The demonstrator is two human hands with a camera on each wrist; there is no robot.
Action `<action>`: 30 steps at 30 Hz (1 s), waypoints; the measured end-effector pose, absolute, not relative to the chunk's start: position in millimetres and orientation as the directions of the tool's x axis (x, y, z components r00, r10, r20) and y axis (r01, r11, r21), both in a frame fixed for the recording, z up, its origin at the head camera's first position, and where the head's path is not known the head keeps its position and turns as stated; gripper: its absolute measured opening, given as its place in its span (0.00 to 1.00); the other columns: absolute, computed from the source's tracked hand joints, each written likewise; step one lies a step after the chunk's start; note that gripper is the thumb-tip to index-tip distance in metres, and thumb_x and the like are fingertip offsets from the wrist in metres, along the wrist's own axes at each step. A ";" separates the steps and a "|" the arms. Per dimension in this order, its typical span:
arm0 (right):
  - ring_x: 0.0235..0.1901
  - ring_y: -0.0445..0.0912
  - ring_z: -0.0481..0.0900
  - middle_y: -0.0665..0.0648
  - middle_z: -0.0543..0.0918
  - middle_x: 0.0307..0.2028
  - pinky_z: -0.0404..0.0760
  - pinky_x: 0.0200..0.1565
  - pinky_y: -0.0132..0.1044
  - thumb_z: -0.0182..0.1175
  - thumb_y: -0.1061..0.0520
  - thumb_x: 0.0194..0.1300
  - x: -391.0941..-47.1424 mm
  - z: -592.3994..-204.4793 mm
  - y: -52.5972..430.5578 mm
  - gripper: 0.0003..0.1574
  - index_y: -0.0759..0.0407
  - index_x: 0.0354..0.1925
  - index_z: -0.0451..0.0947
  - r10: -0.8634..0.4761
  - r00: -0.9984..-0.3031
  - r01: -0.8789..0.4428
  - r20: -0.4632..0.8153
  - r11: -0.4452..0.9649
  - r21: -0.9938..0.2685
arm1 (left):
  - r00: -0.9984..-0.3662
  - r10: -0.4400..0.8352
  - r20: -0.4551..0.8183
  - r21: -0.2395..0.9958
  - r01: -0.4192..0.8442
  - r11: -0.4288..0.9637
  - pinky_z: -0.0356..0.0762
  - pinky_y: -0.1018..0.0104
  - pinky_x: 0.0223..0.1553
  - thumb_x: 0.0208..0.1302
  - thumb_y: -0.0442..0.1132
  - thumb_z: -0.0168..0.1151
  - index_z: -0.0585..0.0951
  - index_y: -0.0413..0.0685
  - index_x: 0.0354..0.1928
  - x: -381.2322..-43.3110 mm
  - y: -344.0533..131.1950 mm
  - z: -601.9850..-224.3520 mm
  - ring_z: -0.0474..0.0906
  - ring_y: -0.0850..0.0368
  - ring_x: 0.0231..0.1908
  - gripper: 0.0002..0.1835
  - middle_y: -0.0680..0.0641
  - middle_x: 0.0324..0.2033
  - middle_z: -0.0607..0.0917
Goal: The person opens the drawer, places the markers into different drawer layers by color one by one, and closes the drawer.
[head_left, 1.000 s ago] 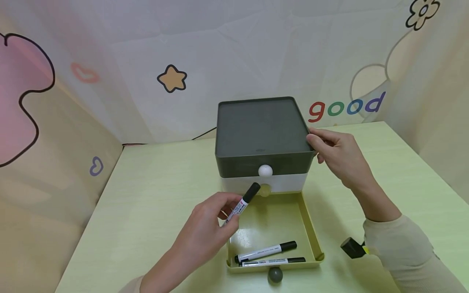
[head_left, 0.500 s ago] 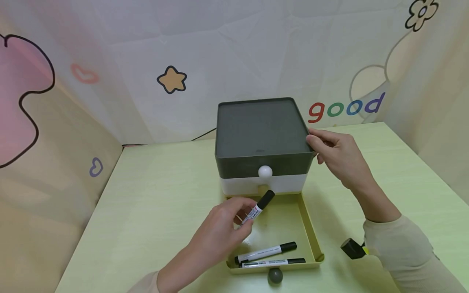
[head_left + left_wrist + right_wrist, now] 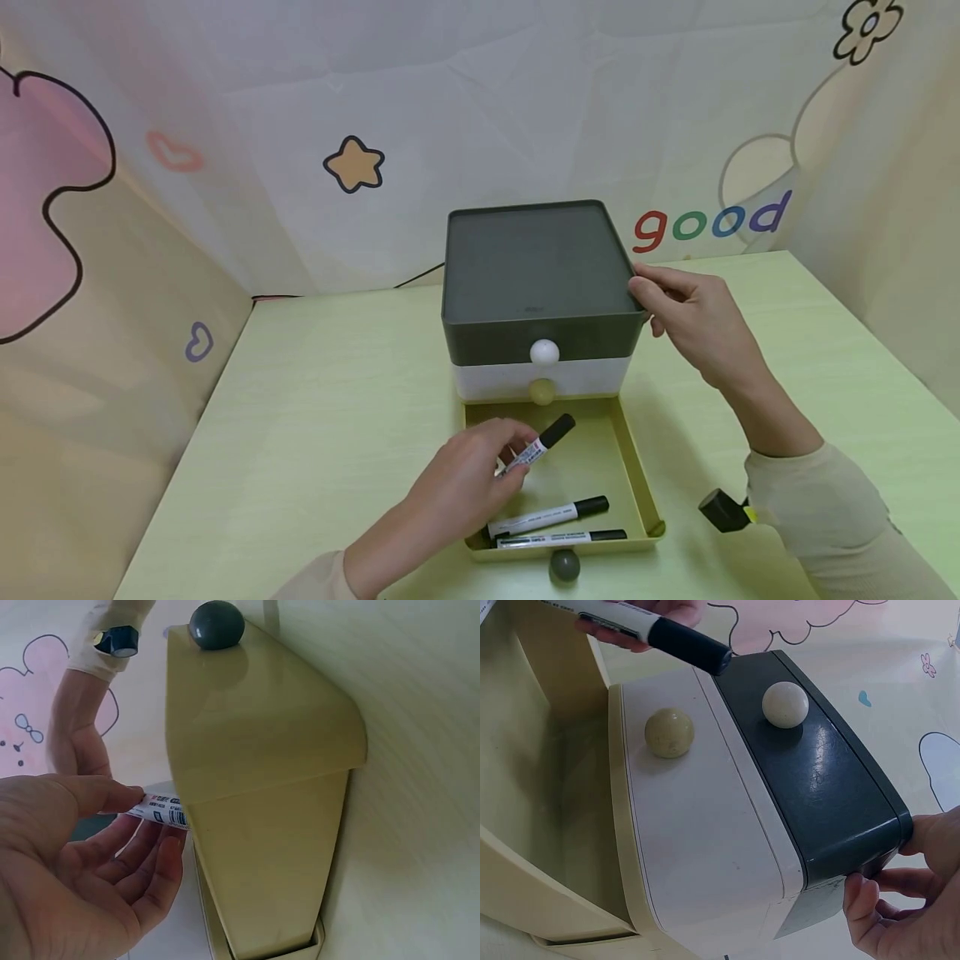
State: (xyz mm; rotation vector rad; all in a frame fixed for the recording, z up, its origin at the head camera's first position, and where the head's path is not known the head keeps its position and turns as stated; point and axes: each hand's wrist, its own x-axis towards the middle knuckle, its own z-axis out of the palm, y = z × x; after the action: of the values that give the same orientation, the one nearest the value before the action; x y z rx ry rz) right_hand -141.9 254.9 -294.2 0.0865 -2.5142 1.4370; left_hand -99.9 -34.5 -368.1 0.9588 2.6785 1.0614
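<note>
My left hand (image 3: 468, 471) pinches a black-capped white marker (image 3: 536, 448) between thumb and fingers, above the left part of a pulled-out yellow-green drawer (image 3: 636, 467). In the right wrist view the marker's black cap (image 3: 690, 646) points toward the box front. Two more black-capped markers (image 3: 543, 518) lie near the drawer's front wall. On the right side of the stacked drawer box (image 3: 536, 267), my right hand (image 3: 697, 321) holds the dark top tier by its edge. The left wrist view shows the marker's label (image 3: 161, 810) partly behind the drawer's side.
A white knob (image 3: 544, 352) and a yellow knob (image 3: 542, 392) stick out from the two upper tiers, which are closed. The open drawer has a dark knob (image 3: 565, 566). A pale green table (image 3: 322, 400) lies below, with a printed curtain (image 3: 487, 108) behind.
My left hand has moved right and down with the marker, further over the open drawer. The right hand and the box have stayed in place.
</note>
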 end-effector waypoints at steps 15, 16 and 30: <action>0.27 0.45 0.75 0.58 0.81 0.36 0.64 0.24 0.40 0.56 0.49 0.79 -141.2 -293.5 255.0 0.29 0.61 0.70 0.74 0.068 -0.968 -0.172 0.241 0.518 -0.838 | -0.760 0.638 0.125 0.548 0.589 0.595 0.77 0.72 0.33 0.65 0.31 0.70 0.85 0.46 0.49 -96.8 -28.5 -377.7 0.82 0.66 0.35 0.11 0.53 0.37 0.87; 0.27 0.45 0.75 0.58 0.81 0.36 0.64 0.24 0.40 0.56 0.49 0.79 -141.2 -293.5 255.1 0.29 0.61 0.70 0.74 0.068 -0.968 -0.172 0.241 0.518 -0.838 | -0.760 0.638 0.122 0.545 0.589 0.597 0.77 0.72 0.33 0.65 0.32 0.70 0.85 0.47 0.49 -96.6 -28.2 -378.3 0.82 0.66 0.35 0.11 0.53 0.38 0.87; 0.27 0.45 0.76 0.57 0.81 0.34 0.63 0.23 0.40 0.56 0.49 0.79 -141.2 -294.1 255.2 0.29 0.61 0.70 0.74 0.071 -0.969 -0.168 0.238 0.522 -0.836 | -0.749 0.648 0.137 0.527 0.609 0.593 0.77 0.73 0.34 0.63 0.32 0.72 0.86 0.47 0.47 -94.9 -25.8 -383.3 0.83 0.66 0.35 0.11 0.51 0.39 0.87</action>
State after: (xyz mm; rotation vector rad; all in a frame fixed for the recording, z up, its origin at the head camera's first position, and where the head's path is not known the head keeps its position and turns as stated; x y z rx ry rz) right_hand -141.2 255.2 -294.1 0.0815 -2.5211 1.4238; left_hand -94.9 -25.8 -383.3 1.0833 2.7420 0.8666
